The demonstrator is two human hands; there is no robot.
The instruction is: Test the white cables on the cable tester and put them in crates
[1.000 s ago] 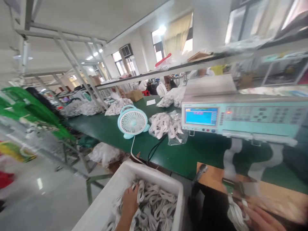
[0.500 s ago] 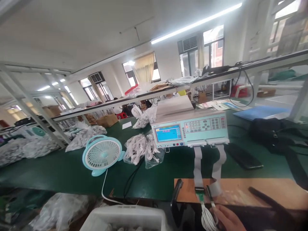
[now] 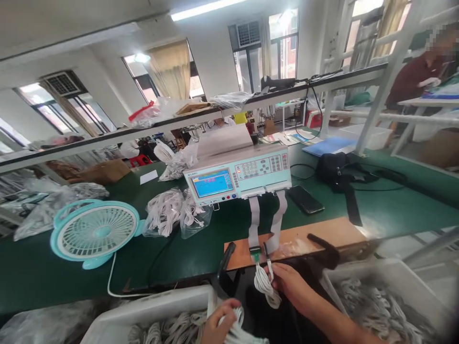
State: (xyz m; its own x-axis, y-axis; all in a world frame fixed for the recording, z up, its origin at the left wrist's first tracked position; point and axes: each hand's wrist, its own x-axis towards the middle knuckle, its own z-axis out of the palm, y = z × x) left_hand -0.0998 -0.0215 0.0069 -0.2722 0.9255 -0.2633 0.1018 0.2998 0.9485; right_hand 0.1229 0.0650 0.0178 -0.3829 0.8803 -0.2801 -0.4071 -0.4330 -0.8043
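My right hand (image 3: 287, 282) has its fingers closed on the end of a coiled white cable (image 3: 263, 285), at the small connector below a grey ribbon cable. The coil hangs from a green adapter board (image 3: 256, 257) at the edge of a wooden board (image 3: 236, 251). Two grey ribbon cables (image 3: 254, 220) run up to a cable tester (image 3: 251, 174) with a lit blue screen. Lower down, my left hand (image 3: 220, 322) is closed round another bundled white cable (image 3: 241, 327), above the rim of a white bin (image 3: 154, 308).
White bins hold bundled cables on the left and at the right (image 3: 401, 272). A turquoise fan (image 3: 102, 232) and bagged cables (image 3: 165, 210) stand on the green table (image 3: 201, 260). A phone (image 3: 305, 199) and black bag (image 3: 333, 172) lie right; another person (image 3: 412, 81) is behind.
The view has swung right, so the tester sits further left. My left hand has come into view with a bundled cable. My right hand stays at the connector.
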